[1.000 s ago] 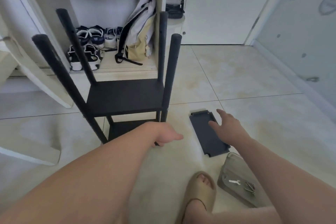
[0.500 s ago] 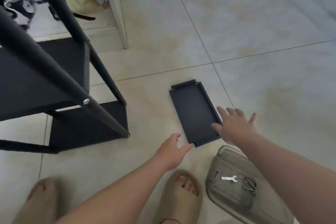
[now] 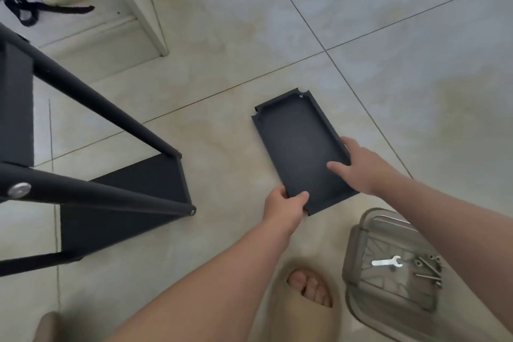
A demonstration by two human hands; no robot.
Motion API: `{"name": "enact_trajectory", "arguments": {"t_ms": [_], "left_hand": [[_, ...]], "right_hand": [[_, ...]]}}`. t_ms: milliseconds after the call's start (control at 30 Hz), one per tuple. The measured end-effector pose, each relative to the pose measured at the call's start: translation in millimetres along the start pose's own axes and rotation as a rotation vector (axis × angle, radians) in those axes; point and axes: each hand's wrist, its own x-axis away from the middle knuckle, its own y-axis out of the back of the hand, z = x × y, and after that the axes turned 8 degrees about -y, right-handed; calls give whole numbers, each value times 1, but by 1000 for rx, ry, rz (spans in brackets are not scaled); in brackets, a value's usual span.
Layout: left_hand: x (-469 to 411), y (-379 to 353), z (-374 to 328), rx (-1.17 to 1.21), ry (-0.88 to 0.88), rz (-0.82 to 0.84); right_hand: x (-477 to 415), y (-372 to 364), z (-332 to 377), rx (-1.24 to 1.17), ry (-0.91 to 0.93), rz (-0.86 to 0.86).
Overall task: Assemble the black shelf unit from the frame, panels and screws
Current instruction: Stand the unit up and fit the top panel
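Note:
A black tray-shaped shelf panel (image 3: 297, 144) lies on the tiled floor in the middle of the view. My left hand (image 3: 283, 203) grips its near left corner, thumb on top. My right hand (image 3: 361, 166) holds its right edge, thumb lying on the panel's inner face. The partly built black shelf frame (image 3: 91, 97) stands at the left, with round legs, a silver screw head (image 3: 19, 190) and a fitted lower panel (image 3: 125, 200). A clear container (image 3: 394, 266) at the lower right holds a small silver wrench (image 3: 385, 261) and several screws (image 3: 429, 268).
My foot in a beige slipper (image 3: 302, 302) stands just below the panel, beside the container. A white cabinet side (image 3: 138, 3) and a bag with black straps (image 3: 33, 5) are at the upper left. Floor tiles stretch to the upper right.
Both hands have closed onto the loose panel: the left reached forward to its near corner, the right settled on its right edge. The view has dropped lower toward the floor.

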Motion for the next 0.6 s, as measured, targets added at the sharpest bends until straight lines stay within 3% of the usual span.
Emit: {"name": "enact_trajectory", "arguments": {"t_ms": [267, 433, 600], "left_hand": [[64, 71, -54, 35, 68, 65], [141, 117, -88, 14, 136, 215], [231, 156, -108, -50, 75, 316]], "right_hand": [[73, 36, 26, -526, -171, -27], [161, 67, 40, -783, -267, 195], [270, 96, 61, -880, -231, 261]]}}
